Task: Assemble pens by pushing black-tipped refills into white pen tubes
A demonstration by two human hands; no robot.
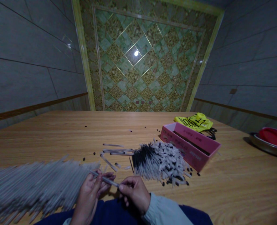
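Observation:
A slim pen [110, 182] is held slantwise between my two hands, near the table's front edge. My left hand [89, 190] grips its upper left part between thumb and fingers. At the lower right end, my right hand [137, 193] pinches it. A wide heap of long translucent pen barrels [39, 181] lies beside my left hand. Beyond my right hand is a pile of pen parts [161, 161], dark on its left and whitish on its right. Several loose pens [117, 152] lie just left of that pile.
A pink open box [190, 150] stands behind the pile, with a yellow bag [196, 121] behind it. Small black caps [163, 184] are scattered over the wooden table [234, 187]. At the far right is a metal tray [267, 147] with a red dish [273, 137].

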